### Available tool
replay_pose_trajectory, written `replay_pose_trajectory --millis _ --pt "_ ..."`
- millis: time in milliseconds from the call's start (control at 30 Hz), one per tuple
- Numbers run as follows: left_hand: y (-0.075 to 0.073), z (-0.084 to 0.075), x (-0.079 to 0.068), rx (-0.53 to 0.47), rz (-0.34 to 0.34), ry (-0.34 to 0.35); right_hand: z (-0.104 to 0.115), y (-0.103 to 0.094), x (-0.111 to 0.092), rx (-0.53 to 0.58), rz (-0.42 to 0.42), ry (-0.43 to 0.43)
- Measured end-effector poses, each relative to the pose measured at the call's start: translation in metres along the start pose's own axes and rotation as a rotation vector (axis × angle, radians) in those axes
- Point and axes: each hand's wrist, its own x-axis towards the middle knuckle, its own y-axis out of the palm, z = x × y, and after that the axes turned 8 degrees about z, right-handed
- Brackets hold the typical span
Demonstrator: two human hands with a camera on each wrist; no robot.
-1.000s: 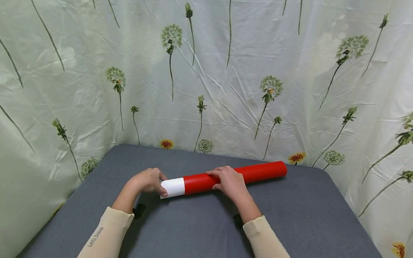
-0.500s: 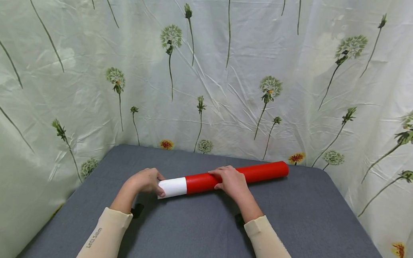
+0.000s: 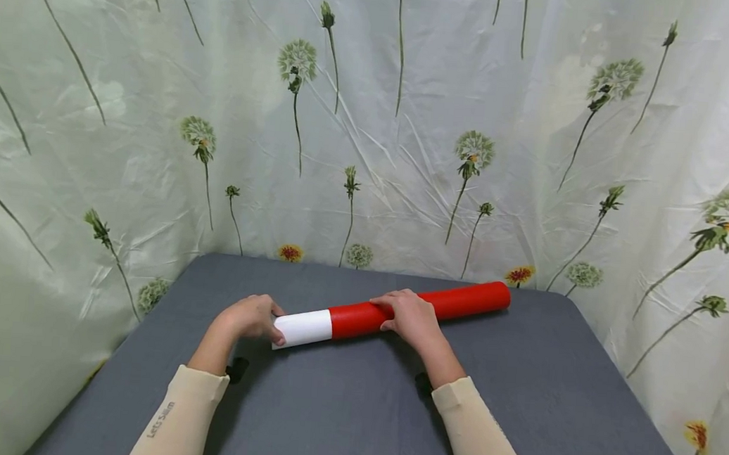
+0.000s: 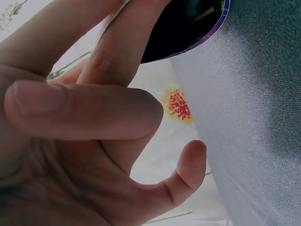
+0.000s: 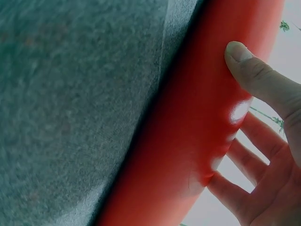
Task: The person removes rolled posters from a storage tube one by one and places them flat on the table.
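A long red tube (image 3: 474, 300) lies slantwise across the dark grey table, its right end farther back. Out of its left end sticks a white rolled poster (image 3: 303, 327). My left hand (image 3: 249, 317) pinches the poster's free end, thumb on the near side and fingers on the far side. In the left wrist view the roll's open end shows a dark glossy inside (image 4: 183, 30) with a purple-blue edge. My right hand (image 3: 410, 318) grips the red tube near its middle. Seen from the right wrist, the thumb (image 5: 249, 66) presses the tube, with several fingers against its other side.
A pale curtain (image 3: 372, 115) printed with dandelions hangs behind the table and along both sides. Bare grey tabletop (image 3: 326, 415) stretches in front of the tube, between the two sleeved forearms.
My left hand has moved slightly left with the poster's end, and more white shows outside the red tube. The right hand and tube have shifted a little to the right.
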Motion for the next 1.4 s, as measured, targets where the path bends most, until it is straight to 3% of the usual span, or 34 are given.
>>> replay_pose_trajectory --millis 833,1400 --pt "-0.0037 -0.0001 -0.0071 -0.007 0.005 -0.001 -0.0081 -0.0016 0.0007 0.015 0.026 0.039" --pt "-0.0052 0.0088 -0.0051 -0.008 0.019 0.003 -0.0090 -0.0062 -0.0034 0.037 0.039 0.037"
